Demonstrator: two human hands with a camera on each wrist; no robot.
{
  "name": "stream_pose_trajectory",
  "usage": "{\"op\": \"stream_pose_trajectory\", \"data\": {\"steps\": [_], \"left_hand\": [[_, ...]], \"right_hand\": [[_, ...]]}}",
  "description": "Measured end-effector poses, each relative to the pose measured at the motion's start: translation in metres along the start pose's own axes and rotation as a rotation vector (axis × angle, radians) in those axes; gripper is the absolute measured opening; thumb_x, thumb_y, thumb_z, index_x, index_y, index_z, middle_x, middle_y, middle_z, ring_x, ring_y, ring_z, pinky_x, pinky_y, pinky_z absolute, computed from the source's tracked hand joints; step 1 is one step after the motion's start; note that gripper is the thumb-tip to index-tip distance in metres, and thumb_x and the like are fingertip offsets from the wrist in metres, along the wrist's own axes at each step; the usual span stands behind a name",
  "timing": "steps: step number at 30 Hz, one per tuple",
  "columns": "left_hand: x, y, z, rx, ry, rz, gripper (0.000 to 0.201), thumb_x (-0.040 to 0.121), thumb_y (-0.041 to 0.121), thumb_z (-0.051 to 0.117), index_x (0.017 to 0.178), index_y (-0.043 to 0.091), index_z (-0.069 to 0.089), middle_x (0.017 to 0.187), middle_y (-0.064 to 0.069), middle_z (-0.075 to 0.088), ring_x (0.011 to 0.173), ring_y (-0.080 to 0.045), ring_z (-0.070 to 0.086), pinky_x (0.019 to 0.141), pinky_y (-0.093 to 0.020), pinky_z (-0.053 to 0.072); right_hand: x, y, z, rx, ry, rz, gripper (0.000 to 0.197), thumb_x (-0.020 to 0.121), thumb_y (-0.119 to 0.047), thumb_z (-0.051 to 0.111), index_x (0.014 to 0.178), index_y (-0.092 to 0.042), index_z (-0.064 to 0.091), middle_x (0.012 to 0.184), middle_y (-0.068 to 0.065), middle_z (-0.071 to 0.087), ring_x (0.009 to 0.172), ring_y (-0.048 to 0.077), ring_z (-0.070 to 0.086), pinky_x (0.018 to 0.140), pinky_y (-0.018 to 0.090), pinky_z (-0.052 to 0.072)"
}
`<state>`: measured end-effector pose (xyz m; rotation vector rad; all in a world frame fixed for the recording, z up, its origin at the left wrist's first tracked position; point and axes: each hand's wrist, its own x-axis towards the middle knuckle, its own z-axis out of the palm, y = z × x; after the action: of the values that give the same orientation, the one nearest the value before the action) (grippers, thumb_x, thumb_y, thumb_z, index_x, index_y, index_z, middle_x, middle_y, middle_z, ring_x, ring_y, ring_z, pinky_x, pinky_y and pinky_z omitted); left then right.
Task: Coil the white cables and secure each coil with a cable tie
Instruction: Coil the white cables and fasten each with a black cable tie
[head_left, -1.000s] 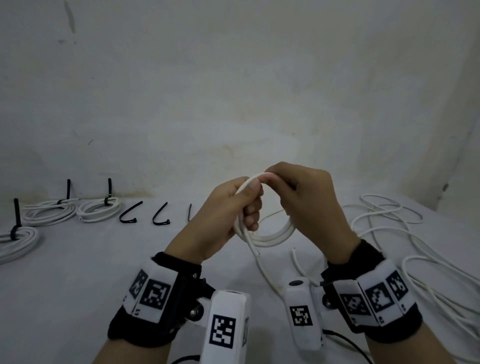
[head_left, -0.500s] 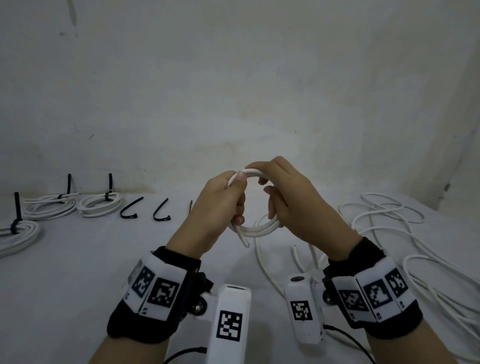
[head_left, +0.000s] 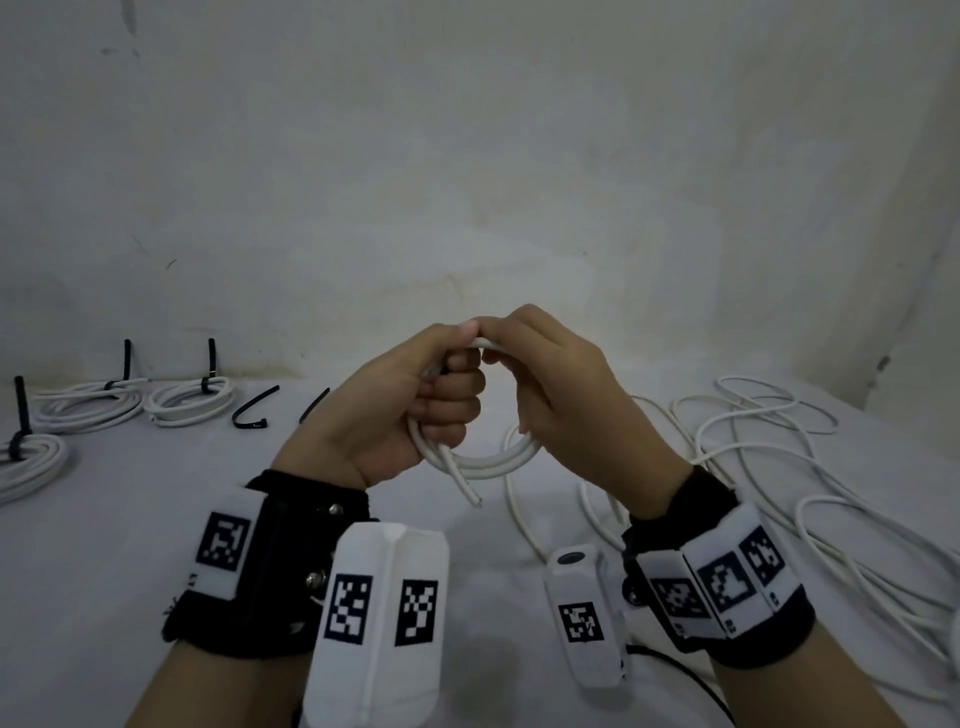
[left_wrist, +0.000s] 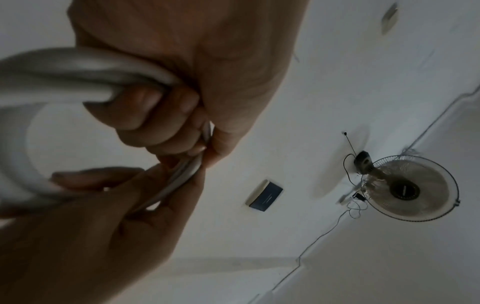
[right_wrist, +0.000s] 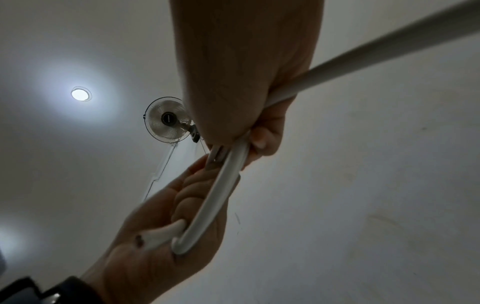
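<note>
A white cable coil (head_left: 488, 460) hangs in the air above the table, held at its top between both hands. My left hand (head_left: 431, 400) grips the coil's left side in a fist, fingers curled round the loops (left_wrist: 85, 76). A cut cable end (head_left: 470, 493) pokes out below that fist. My right hand (head_left: 550, 384) pinches the cable (right_wrist: 233, 164) at the top of the coil, thumb tip against the left thumb. The cable's free length (head_left: 524, 514) trails down onto the table under the right wrist.
Three tied coils (head_left: 189, 400) with black ties lie at the far left. Loose black cable ties (head_left: 252, 410) lie beside them. A tangle of loose white cable (head_left: 779, 457) spreads over the right of the white table (head_left: 130, 509). A wall stands close behind.
The right hand has closed back onto the top of the coil, meeting the left thumb. The left fist has tightened round the loops and both hands sit slightly lower.
</note>
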<state>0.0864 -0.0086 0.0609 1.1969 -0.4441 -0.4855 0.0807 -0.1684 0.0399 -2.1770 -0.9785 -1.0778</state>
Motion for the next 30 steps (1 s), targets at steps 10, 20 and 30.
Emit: {"op": "stream_pose_trajectory", "data": {"steps": [10, 20, 30], "left_hand": [[0.004, 0.002, -0.015, -0.212, 0.099, 0.038, 0.038, 0.078, 0.032, 0.049, 0.046, 0.022, 0.031, 0.039, 0.010, 0.020, 0.028, -0.002, 0.019, 0.034, -0.016, 0.011], [0.000, 0.014, -0.040, -0.441, 0.204, 0.300, 0.045, 0.091, 0.031, 0.039, 0.047, 0.021, 0.035, 0.038, 0.007, 0.022, 0.027, -0.007, 0.022, 0.035, -0.016, 0.015], [-0.008, 0.020, -0.055, -0.603, 0.147, 0.476, 0.035, 0.081, 0.030, 0.044, 0.048, 0.020, 0.037, 0.039, 0.007, 0.026, 0.030, -0.007, 0.026, 0.038, -0.016, 0.017]], "right_hand": [[-0.007, 0.013, -0.014, 0.170, -0.043, 0.285, 0.016, 0.099, -0.021, 0.049, 0.106, -0.017, 0.063, 0.056, -0.010, 0.051, 0.042, 0.013, 0.051, 0.045, 0.019, 0.041], [-0.018, 0.049, -0.024, 0.102, 0.056, 0.347, 0.028, 0.099, -0.007, 0.044, 0.099, -0.035, 0.040, 0.064, 0.011, 0.050, 0.056, 0.012, 0.056, 0.055, 0.012, 0.041], [-0.020, 0.050, -0.028, 0.089, 0.018, 0.345, 0.042, 0.096, 0.001, 0.046, 0.105, -0.040, 0.043, 0.080, -0.004, 0.057, 0.070, 0.011, 0.064, 0.070, 0.030, 0.055]]}}
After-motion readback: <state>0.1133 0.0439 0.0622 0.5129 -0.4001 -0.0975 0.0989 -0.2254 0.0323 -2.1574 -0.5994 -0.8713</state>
